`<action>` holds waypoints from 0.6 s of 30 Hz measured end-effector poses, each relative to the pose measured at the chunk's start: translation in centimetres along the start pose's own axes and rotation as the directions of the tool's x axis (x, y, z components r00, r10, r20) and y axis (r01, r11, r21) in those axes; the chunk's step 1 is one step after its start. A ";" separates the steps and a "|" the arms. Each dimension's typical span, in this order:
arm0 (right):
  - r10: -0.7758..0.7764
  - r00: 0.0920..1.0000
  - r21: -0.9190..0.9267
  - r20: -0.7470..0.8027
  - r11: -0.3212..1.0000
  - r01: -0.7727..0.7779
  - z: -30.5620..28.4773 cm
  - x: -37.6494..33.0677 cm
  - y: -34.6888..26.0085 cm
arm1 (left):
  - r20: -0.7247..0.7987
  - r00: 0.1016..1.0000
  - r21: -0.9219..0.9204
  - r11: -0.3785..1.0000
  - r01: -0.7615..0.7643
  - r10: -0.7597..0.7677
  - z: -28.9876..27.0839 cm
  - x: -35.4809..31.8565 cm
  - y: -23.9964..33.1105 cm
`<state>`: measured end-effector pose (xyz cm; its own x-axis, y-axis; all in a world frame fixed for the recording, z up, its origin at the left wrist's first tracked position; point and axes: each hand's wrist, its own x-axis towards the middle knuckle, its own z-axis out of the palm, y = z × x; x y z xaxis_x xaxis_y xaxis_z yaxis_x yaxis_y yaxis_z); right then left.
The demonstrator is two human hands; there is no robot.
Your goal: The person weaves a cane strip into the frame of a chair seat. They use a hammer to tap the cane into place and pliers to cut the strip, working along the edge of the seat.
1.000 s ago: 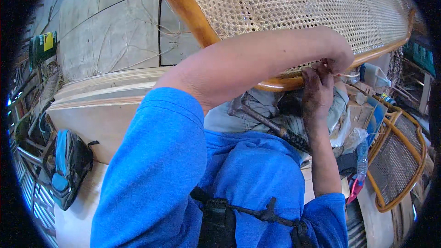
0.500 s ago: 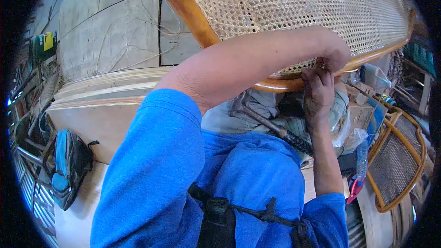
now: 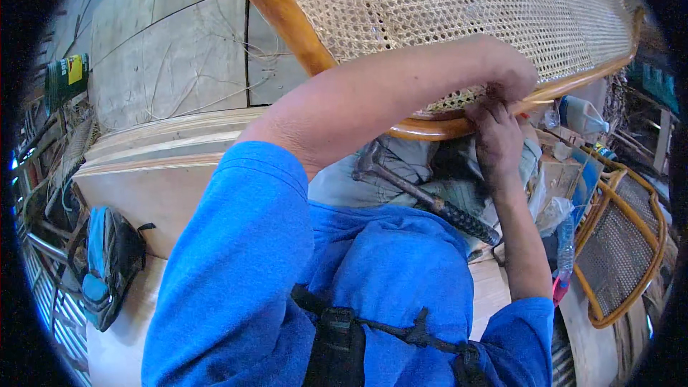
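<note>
A woven cane panel (image 3: 444,0) in a glossy orange-brown rattan frame (image 3: 437,129) extends away in front of me. Bent down at the wrist, my left hand (image 3: 512,75) reaches across to the frame's near edge; its fingers are mostly hidden. Directly below it, my right hand (image 3: 499,140) comes up from the lower right, fingers curled against the same edge and meeting the left hand's fingertips. Whatever lies between the fingers is too small or covered to make out. A hammer (image 3: 408,185) with a dark textured grip rests across my lap, touched by neither hand.
Stacked plywood sheets (image 3: 172,136) and a dark backpack (image 3: 107,265) are on the left. At right sit a small cane-and-rattan piece (image 3: 623,244), a clear plastic bottle (image 3: 565,244) and a translucent jug (image 3: 582,115). Loose cane strands (image 3: 193,82) lie on boards behind.
The rattan frame and both hands have shifted slightly up and left in view. My right forearm now slants further out to the right, uncovering more of the hammer's grip.
</note>
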<state>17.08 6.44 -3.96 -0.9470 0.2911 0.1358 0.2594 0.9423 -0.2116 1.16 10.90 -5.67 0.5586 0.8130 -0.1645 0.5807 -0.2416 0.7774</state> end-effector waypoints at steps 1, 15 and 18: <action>0.055 0.997 -0.028 0.061 0.998 -0.053 0.2 -0.1 0.5 | -0.043 0.999 0.026 0.999 -0.024 0.026 0.2 0.1 -0.3; 0.181 0.974 -0.080 0.139 0.982 -0.171 0.4 -0.7 0.4 | -0.099 0.995 0.036 0.999 -0.016 0.020 0.5 -0.2 0.3; 0.120 0.988 -0.043 0.094 0.992 -0.117 0.4 -0.7 0.5 | -0.091 0.996 0.021 1.000 -0.009 0.011 0.7 0.0 0.1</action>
<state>17.83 6.66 -4.61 -0.9225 0.3855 0.0183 0.3758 0.9081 -0.1846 1.64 10.53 -6.04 0.5086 0.8552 -0.0994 0.5876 -0.2604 0.7661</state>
